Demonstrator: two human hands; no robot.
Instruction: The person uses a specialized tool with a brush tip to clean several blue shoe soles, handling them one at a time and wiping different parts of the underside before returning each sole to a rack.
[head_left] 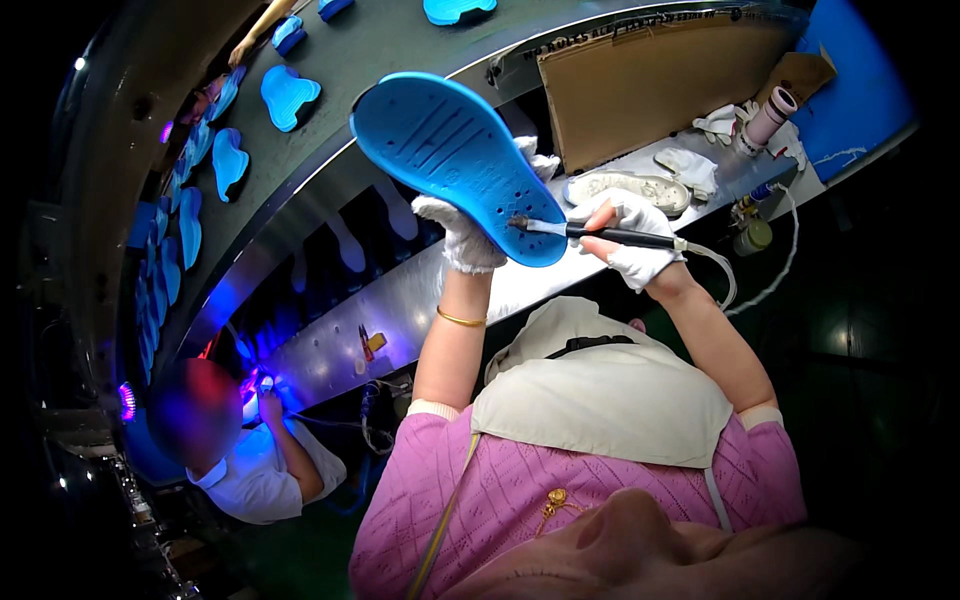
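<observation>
The right hand point(640, 214) is pinching a black-handled brush point(632, 237), its bristles point(518, 223) meeting the near end of a blue sole point(440, 145); the left hand point(468, 243) is gripping the sole from behind. Brushing is apparently going on, seemingly calling for steady support. Farther left, blue pieces point(288, 97) are lying on a dark belt point(345, 55).

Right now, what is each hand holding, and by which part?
The left hand holds the blue sole from behind, around its narrower middle; the right hand grips the brush by its black handle.
</observation>
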